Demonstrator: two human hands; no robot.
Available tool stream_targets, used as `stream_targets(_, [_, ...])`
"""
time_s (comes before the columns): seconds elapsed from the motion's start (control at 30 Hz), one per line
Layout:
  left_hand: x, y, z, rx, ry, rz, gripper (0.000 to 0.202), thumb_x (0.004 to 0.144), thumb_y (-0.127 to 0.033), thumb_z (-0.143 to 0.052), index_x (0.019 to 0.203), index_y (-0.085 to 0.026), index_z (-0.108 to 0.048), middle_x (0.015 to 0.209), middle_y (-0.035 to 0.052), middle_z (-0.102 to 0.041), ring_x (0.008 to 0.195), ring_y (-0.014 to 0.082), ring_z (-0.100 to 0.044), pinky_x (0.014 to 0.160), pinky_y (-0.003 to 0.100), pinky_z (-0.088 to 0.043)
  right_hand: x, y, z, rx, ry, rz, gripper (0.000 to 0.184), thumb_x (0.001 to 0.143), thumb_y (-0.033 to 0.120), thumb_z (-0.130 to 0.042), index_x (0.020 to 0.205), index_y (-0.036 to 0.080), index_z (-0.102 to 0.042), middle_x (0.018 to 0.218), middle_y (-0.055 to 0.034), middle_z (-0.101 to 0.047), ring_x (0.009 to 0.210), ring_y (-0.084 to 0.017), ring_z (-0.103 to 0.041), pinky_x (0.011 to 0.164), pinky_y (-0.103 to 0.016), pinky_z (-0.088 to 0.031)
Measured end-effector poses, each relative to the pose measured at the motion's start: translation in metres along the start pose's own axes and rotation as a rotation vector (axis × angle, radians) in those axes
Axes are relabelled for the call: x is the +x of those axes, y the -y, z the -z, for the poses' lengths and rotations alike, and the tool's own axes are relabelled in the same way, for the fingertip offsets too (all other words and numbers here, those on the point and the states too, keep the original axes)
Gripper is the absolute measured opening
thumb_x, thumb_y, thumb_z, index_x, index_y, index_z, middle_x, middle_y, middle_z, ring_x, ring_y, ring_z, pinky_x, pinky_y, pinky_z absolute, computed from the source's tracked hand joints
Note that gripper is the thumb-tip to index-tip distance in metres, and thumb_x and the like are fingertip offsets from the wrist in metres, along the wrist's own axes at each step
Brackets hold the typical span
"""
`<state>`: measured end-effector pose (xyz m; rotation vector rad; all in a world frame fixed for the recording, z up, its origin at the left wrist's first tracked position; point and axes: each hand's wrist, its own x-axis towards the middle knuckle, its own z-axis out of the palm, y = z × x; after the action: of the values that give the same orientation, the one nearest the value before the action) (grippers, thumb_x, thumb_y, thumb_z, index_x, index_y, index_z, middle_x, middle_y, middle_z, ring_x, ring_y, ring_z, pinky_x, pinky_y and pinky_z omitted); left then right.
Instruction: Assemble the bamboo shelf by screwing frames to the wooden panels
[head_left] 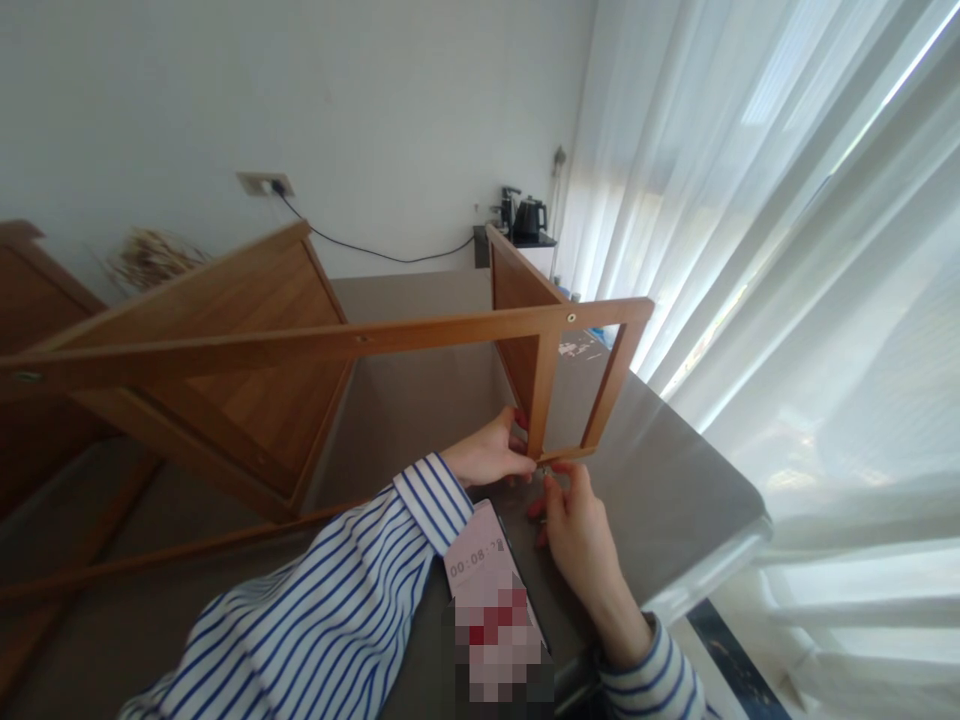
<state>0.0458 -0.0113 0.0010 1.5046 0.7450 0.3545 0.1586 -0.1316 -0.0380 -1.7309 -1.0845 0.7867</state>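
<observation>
A brown panelled wooden shelf [450, 328] is seen from left to centre. At lower centre, it is held by the curled left hand [489, 452]; by the nearly closed right hand [579, 520], something small is perhaps pinched.

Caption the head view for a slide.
Left hand and right hand at the lower edge of a brown rectangular wooden frame, over a grey tabletop.

**Around the Table**

On the table [697, 490]: shelf frame [450, 328], with left hand [491, 452] and right hand [581, 522] at its low right corner. In front: phone [487, 580]. Far behind: kettle [529, 217]. To the right: curtain [720, 200].
</observation>
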Motion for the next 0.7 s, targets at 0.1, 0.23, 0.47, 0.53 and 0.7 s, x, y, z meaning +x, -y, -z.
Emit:
stream_targets(0.1, [0.000,0.000,0.000,-0.002,0.006,0.001,0.068,0.064,-0.010,-0.065,0.123,-0.017,-0.031,0.084,0.0054,-0.064,0.064,0.0150,-0.060,0.054,0.026,-0.044,0.000,-0.003,-0.001,0.075,0.005,-0.001,0.028,0.088,0.045,-0.040,0.099,0.020,-0.046,0.064,-0.0005,-0.065,0.036,-0.012,-0.050,0.038,-0.022,-0.039])
stream_targets(0.23, [0.000,0.000,0.000,0.002,0.002,-0.008,0.067,0.064,-0.009,-0.066,0.121,-0.017,-0.033,0.083,0.0051,-0.063,0.067,0.0160,-0.060,0.056,0.027,-0.045,0.001,-0.007,0.002,0.216,0.048,-0.002,0.029,0.085,0.045,-0.045,0.096,0.019,-0.049,0.074,-0.0009,-0.062,0.041,-0.009,-0.051,0.038,-0.021,-0.040])
stream_targets(0.47, [0.001,0.003,0.001,0.030,-0.005,0.009,0.060,0.066,-0.011,-0.066,0.117,-0.017,-0.034,0.078,0.0028,-0.062,0.064,0.0149,-0.060,0.055,0.026,-0.045,-0.010,-0.006,0.017,0.269,0.164,0.047,0.029,0.081,0.036,-0.054,0.104,0.017,-0.055,0.088,-0.0045,-0.063,0.064,-0.012,-0.061,0.056,-0.023,-0.050])
stream_targets(0.53, [0.001,0.004,0.002,0.035,-0.003,0.015,0.061,0.066,-0.011,-0.065,0.117,-0.017,-0.034,0.078,0.0024,-0.062,0.064,0.0146,-0.060,0.055,0.025,-0.045,-0.014,-0.006,0.021,0.220,0.197,0.060,0.034,0.080,0.030,-0.056,0.111,0.017,-0.055,0.090,-0.0050,-0.065,0.072,-0.014,-0.062,0.064,-0.025,-0.052])
stream_targets(0.7, [0.000,0.003,0.001,0.032,0.002,0.005,0.061,0.065,-0.012,-0.066,0.117,-0.017,-0.033,0.079,0.0028,-0.062,0.065,0.0150,-0.060,0.055,0.026,-0.045,-0.018,-0.009,0.026,-0.057,0.170,0.237,0.037,0.081,0.023,-0.054,0.118,0.018,-0.056,0.099,-0.0068,-0.066,0.082,-0.016,-0.064,0.076,-0.030,-0.053])
